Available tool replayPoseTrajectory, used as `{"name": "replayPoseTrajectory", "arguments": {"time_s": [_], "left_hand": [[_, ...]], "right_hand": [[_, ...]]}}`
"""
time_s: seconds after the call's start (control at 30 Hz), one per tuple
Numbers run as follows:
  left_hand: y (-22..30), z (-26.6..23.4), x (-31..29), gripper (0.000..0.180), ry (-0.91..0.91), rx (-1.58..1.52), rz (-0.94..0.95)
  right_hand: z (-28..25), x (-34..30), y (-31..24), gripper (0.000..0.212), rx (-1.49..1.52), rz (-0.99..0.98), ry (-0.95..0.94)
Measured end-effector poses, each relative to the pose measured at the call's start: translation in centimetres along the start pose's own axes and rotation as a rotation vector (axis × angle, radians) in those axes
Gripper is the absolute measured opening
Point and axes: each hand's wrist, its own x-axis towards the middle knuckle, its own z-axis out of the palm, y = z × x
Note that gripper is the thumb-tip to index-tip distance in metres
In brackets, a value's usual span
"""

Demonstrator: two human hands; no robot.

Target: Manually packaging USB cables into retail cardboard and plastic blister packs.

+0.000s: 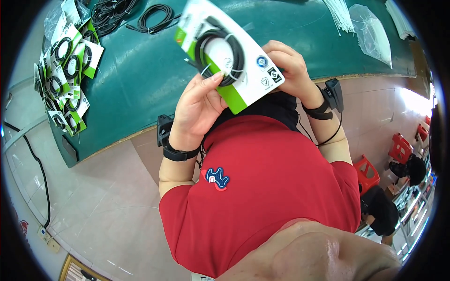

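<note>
My left hand (pixel 199 105) grips a white and green cardboard backing card (pixel 258 93), its thumb pressed on the front near the lower edge. On the card lies a coiled black cable (pixel 237 58), held to it by white cable ties. The card is tilted above the table's near edge. My right hand (pixel 290 68) is closed at the card's right edge, fingers bent and their tips partly behind the card. Whatever those fingertips pinch is hidden. Each wrist wears a black strap with a small black box.
A pile of carded cables (pixel 70 70) covers the left end of the green table (pixel 126 93). Loose black cable coils (pixel 157 18) lie at the back. White cable ties (pixel 338 16) and a clear plastic bag (pixel 372 37) are at the right. Red stools (pixel 365 173) and other people stand behind.
</note>
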Motion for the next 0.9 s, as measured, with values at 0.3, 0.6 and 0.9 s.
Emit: {"name": "replayPoseTrajectory", "arguments": {"time_s": [0.3, 0.6, 0.9], "left_hand": [[-0.1, 0.4, 0.1, 0.036, -0.004, 0.042, 0.024], [0.5, 0.1, -0.8, 0.041, 0.035, -0.100, -0.128], [0.8, -0.9, -1.0, 0.041, 0.148, 0.324, 0.240]], "right_hand": [[0.4, 0.5, -0.6, 0.020, 0.135, -0.037, 0.050], [-0.4, 1.2, -1.6, 0.020, -0.193, -0.268, -0.026], [0.7, 0.7, 0.6, 0.017, -0.114, -0.085, -0.051]]}}
